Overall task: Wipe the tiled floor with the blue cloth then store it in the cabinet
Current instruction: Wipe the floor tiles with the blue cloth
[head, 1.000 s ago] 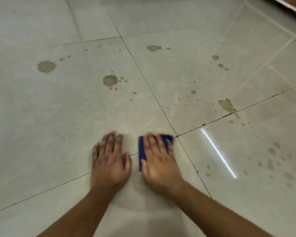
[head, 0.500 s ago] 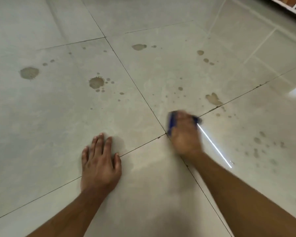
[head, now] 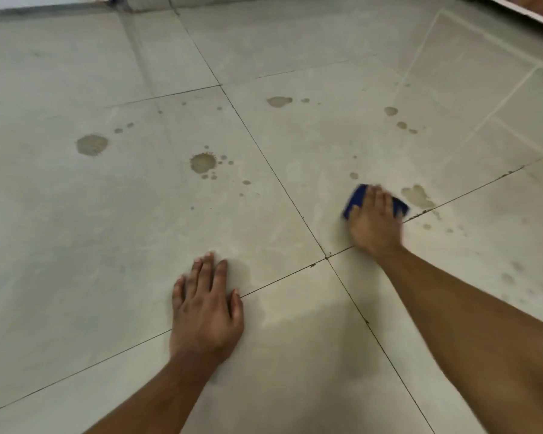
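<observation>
The blue cloth point(head: 356, 198) lies folded flat on the grey tiled floor point(head: 76, 230), mostly covered by my right hand point(head: 373, 222), which presses down on it with fingers spread over its top. Only its left part and right corner show. A brown stain point(head: 418, 197) lies just to the right of the cloth. My left hand point(head: 205, 308) rests palm down on the floor nearer to me, holding nothing, fingers slightly apart. A pale wiped streak runs across the tile between the two hands.
Brown spill stains dot the tiles: a large stain point(head: 92, 145) at the left, a splattered stain point(head: 203, 162) in the middle, a further stain point(head: 279, 101) behind, and small drops point(head: 402, 124) at the right. A wooden edge point(head: 527, 10) shows at the top right.
My right hand has pushed the blue cloth forward and to the right, away from my left hand, up to the stain by the grout line. My left hand stays planted on the floor.
</observation>
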